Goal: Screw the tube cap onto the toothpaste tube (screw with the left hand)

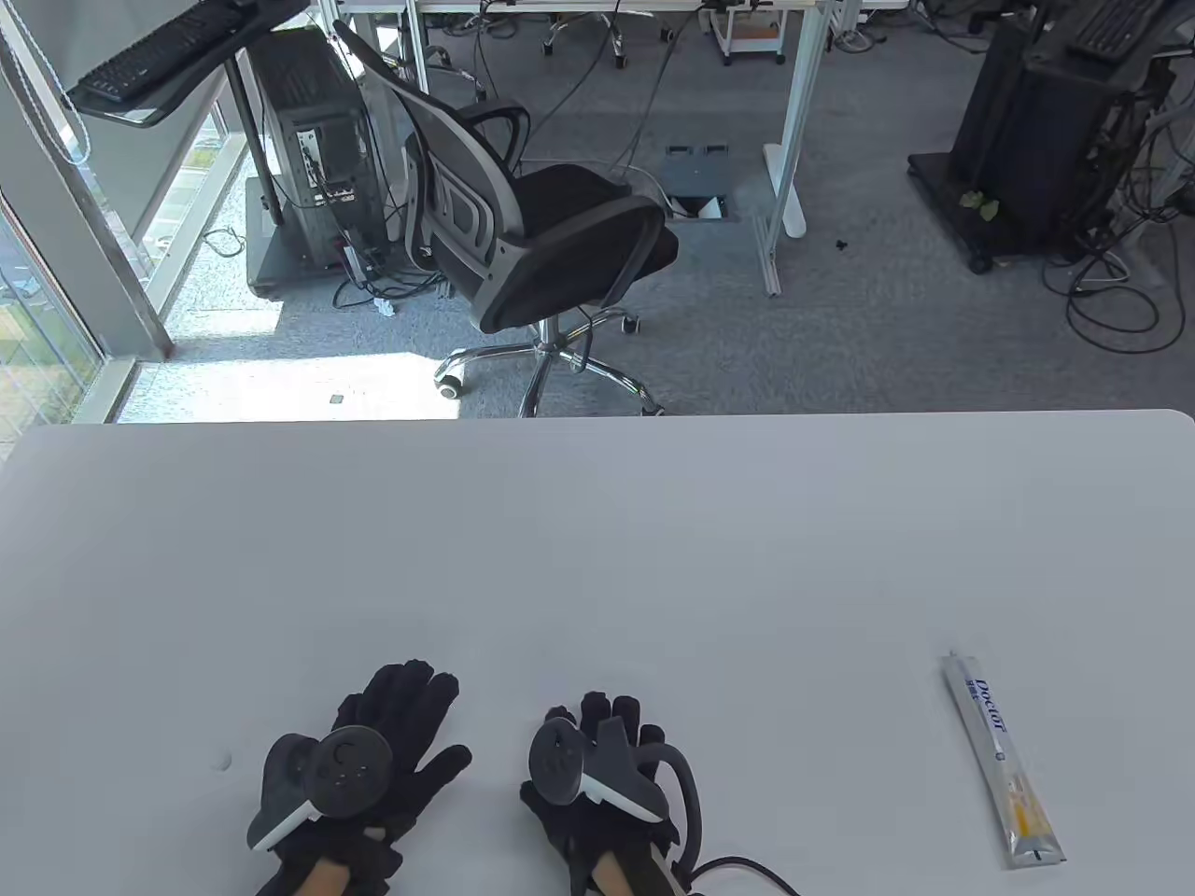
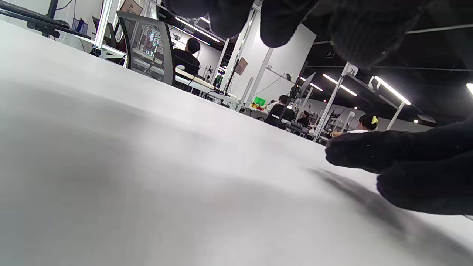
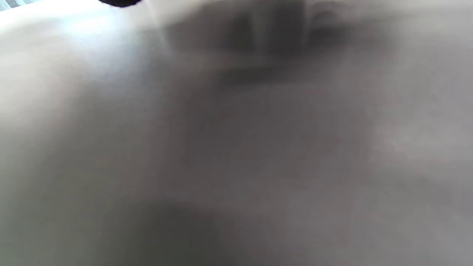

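A white toothpaste tube point(image 1: 1001, 761) with blue "Doctor" lettering lies flat at the table's right front, running away from me. A small pale round thing point(image 1: 221, 762), which looks like the cap, lies left of my left hand. My left hand point(image 1: 425, 723) rests flat on the table with fingers spread, holding nothing; its fingertips point(image 2: 281, 22) hang over bare table in the left wrist view. My right hand point(image 1: 607, 719) rests palm down beside it, empty, far left of the tube. The right wrist view shows only blurred table.
The white table point(image 1: 597, 560) ends at a far edge, with an office chair point(image 1: 532, 243) on the carpet beyond it. A cable point(image 1: 738, 868) trails from my right wrist along the front edge.
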`<move>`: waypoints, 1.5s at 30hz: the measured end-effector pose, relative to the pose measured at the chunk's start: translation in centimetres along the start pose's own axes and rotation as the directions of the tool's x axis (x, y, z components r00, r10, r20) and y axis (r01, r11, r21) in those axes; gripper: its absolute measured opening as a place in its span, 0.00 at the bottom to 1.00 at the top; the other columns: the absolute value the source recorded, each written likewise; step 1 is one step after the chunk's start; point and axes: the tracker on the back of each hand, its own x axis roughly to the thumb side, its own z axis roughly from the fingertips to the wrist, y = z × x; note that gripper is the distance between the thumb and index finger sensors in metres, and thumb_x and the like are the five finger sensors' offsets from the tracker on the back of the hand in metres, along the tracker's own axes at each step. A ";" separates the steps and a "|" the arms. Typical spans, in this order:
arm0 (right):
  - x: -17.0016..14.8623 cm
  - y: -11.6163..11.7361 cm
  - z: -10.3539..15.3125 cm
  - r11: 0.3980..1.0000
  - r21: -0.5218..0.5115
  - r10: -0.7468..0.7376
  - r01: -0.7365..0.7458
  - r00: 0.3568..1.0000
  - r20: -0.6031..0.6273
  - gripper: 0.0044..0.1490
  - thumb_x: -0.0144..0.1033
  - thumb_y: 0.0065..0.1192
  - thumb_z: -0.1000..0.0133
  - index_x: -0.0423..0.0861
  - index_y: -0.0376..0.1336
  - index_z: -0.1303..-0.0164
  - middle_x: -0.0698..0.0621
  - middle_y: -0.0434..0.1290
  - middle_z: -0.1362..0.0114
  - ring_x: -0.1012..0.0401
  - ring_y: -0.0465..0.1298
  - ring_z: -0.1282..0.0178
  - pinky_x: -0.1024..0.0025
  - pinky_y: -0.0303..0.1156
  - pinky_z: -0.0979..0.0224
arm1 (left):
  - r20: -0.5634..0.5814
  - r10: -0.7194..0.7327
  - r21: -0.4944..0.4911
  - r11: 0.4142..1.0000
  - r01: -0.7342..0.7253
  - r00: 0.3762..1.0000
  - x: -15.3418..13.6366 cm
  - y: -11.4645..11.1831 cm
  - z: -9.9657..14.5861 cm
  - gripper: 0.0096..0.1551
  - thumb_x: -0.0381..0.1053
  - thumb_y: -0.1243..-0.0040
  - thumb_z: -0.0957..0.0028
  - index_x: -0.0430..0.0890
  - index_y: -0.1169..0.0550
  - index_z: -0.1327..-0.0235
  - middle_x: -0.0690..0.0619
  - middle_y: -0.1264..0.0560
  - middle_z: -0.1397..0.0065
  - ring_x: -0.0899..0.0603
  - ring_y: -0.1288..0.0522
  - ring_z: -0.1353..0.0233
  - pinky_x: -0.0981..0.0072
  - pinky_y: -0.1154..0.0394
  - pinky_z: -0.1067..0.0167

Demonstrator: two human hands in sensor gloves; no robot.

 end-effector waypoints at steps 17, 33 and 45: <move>-1.9 -1.5 0.9 0.993 -0.065 -0.101 0.099 0.995 -0.017 0.49 0.52 0.51 0.38 0.41 0.39 0.15 0.29 0.35 0.16 0.27 0.34 0.21 0.23 0.36 0.30 | -0.007 -0.015 -0.041 0.999 0.015 1.000 0.5 -0.5 0.0 0.45 0.72 0.51 0.39 0.57 0.46 0.12 0.45 0.50 0.11 0.36 0.53 0.13 0.33 0.52 0.25; -21.6 -11.7 11.1 0.813 -0.582 -0.407 0.021 0.734 -0.544 0.51 0.51 0.54 0.38 0.39 0.38 0.15 0.29 0.34 0.15 0.27 0.32 0.20 0.23 0.29 0.32 | 0.066 0.050 -0.043 0.998 -0.047 0.997 1.8 -0.1 0.2 0.44 0.72 0.53 0.39 0.57 0.44 0.12 0.44 0.48 0.11 0.35 0.50 0.14 0.33 0.50 0.25; -33.7 -6.0 11.2 0.852 -0.500 -0.516 0.158 0.419 -0.747 0.51 0.51 0.57 0.39 0.40 0.40 0.16 0.31 0.36 0.15 0.29 0.33 0.18 0.23 0.31 0.29 | 0.030 0.091 -0.081 0.993 -0.089 0.995 1.6 -0.6 -0.2 0.44 0.71 0.52 0.39 0.56 0.44 0.12 0.43 0.47 0.11 0.34 0.49 0.15 0.33 0.50 0.25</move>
